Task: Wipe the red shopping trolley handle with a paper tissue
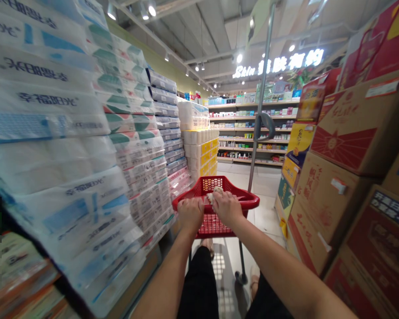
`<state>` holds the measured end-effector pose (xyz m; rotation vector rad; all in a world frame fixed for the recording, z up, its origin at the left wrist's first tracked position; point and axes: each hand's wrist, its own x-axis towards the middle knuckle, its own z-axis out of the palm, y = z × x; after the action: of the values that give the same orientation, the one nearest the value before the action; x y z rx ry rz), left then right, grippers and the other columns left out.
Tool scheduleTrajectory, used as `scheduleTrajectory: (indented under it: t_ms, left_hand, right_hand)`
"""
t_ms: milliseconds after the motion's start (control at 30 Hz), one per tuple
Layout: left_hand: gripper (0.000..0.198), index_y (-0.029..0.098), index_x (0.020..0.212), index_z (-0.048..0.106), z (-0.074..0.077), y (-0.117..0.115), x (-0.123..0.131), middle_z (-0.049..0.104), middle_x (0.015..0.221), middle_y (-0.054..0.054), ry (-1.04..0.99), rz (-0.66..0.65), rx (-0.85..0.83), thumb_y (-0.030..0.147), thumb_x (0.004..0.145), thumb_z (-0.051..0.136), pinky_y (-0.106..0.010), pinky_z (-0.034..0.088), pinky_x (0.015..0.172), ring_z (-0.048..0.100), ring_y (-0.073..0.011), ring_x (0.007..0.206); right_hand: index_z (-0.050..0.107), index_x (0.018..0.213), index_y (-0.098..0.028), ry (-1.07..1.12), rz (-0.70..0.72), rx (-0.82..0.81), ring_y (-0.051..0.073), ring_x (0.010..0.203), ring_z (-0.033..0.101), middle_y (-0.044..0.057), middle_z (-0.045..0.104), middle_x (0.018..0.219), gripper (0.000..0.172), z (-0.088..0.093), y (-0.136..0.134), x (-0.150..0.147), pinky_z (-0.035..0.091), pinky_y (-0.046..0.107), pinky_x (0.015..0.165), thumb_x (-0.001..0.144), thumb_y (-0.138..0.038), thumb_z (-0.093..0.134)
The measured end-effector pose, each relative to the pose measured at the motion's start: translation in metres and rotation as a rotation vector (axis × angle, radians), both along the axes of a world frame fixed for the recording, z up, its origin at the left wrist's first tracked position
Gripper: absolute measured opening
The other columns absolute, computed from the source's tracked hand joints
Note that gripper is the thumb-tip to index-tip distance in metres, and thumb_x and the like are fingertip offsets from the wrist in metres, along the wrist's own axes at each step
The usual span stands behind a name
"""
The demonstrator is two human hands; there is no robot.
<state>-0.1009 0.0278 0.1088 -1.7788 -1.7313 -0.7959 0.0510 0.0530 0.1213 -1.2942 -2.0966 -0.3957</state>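
A red plastic shopping cart [250, 202] with a lattice basket stands right in front of me. My left hand [190, 213] is closed over the left part of its near rim. Closed as well, my right hand [226, 210] rests over the middle of the same rim, its fingers pointing forward. By the right fingertips shows a small pale, crumpled thing [217, 191]; whether it is in the hand or lies in the basket beyond, I cannot tell. My hands and the near rim hide part of the basket's inside.
Stacked tissue packs [63, 110] line the left side. Cardboard boxes [335, 133] rise on the right. A metal pole [261, 93] with a grey hook-like fitting leans upward beyond the cart. Stocked shelves [242, 128] stand at the aisle's far end.
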Motion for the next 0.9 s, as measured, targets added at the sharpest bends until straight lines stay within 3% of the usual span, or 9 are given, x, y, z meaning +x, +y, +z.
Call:
scheduleTrajectory:
  t_ms: [67,133,300,400,500,600,733,800,900]
  left_hand:
    - [0.031,0.019,0.082,0.061,0.0,0.0,0.0,0.066,0.08,-0.006,0.014,0.001,-0.009,0.027,0.094,0.034,-0.04,0.028,0.083,0.055,-0.0227,0.08]
    - [0.031,0.019,0.081,0.06,0.0,0.0,-0.001,0.066,0.079,-0.006,0.017,0.006,-0.008,0.027,0.095,0.034,-0.04,0.028,0.083,0.055,-0.0226,0.08]
    - [0.03,0.019,0.08,0.06,-0.002,0.0,-0.002,0.065,0.078,-0.006,0.017,0.022,0.002,0.027,0.094,0.034,-0.04,0.029,0.082,0.054,-0.0228,0.08]
    - [0.03,0.019,0.079,0.059,-0.002,-0.001,-0.002,0.065,0.078,-0.005,0.024,0.028,0.004,0.026,0.094,0.035,-0.041,0.028,0.082,0.054,-0.0229,0.079]
    - [0.029,0.02,0.079,0.059,0.0,-0.002,0.0,0.065,0.079,-0.005,0.02,0.023,-0.003,0.026,0.094,0.035,-0.04,0.028,0.083,0.054,-0.0225,0.079]
    - [0.03,0.02,0.082,0.06,0.0,-0.002,0.001,0.066,0.08,-0.005,0.017,0.02,-0.013,0.027,0.094,0.034,-0.04,0.028,0.084,0.054,-0.0226,0.08]
    - [0.029,0.02,0.082,0.06,0.0,-0.003,-0.001,0.066,0.08,-0.005,0.012,0.02,-0.021,0.027,0.094,0.035,-0.04,0.027,0.084,0.054,-0.0223,0.081]
    - [0.029,0.02,0.081,0.06,-0.001,-0.004,-0.002,0.066,0.08,-0.005,0.006,0.021,-0.017,0.026,0.094,0.035,-0.04,0.028,0.084,0.054,-0.022,0.081]
    - [0.03,0.021,0.079,0.059,-0.002,-0.006,-0.005,0.065,0.079,-0.005,-0.004,0.029,-0.001,0.027,0.094,0.035,-0.04,0.028,0.085,0.053,-0.0219,0.081]
  right_hand:
    - [0.061,0.11,-0.024,0.016,-0.039,-0.081,0.023,0.094,0.056,0.008,0.065,0.107,0.031,0.006,0.002,-0.002,0.042,0.039,0.084,0.096,-0.036,0.037]
    - [0.06,0.114,-0.024,0.016,-0.032,-0.051,0.023,0.094,0.056,0.009,0.064,0.11,0.032,0.001,0.003,0.0,0.042,0.039,0.085,0.096,-0.036,0.036]
    - [0.051,0.132,-0.025,-0.075,0.13,0.313,0.031,0.126,0.041,0.012,0.049,0.138,0.041,-0.039,0.002,0.02,0.029,0.05,0.102,0.092,-0.03,0.047]
    - [0.049,0.135,-0.027,-0.131,0.191,0.412,0.033,0.13,0.037,0.012,0.048,0.139,0.044,-0.051,0.003,0.03,0.026,0.053,0.103,0.091,-0.028,0.05]
    - [0.053,0.13,-0.026,-0.111,0.147,0.315,0.031,0.122,0.046,0.013,0.053,0.133,0.039,-0.038,0.004,0.031,0.033,0.048,0.097,0.092,-0.031,0.047]
    - [0.058,0.121,-0.022,-0.048,0.002,0.07,0.025,0.096,0.06,0.012,0.063,0.115,0.034,-0.012,0.007,0.025,0.043,0.039,0.084,0.095,-0.033,0.04]
    - [0.06,0.109,-0.022,-0.014,-0.124,-0.16,0.021,0.077,0.064,0.01,0.066,0.101,0.033,0.009,0.008,0.018,0.045,0.034,0.071,0.097,-0.036,0.034]
    - [0.061,0.109,-0.022,0.0,-0.116,-0.131,0.021,0.076,0.064,0.009,0.066,0.1,0.034,0.006,0.007,0.017,0.045,0.034,0.07,0.097,-0.036,0.032]
    - [0.059,0.12,-0.022,-0.011,-0.037,0.061,0.023,0.083,0.063,0.011,0.065,0.108,0.036,-0.012,0.004,0.021,0.044,0.036,0.076,0.096,-0.034,0.035]
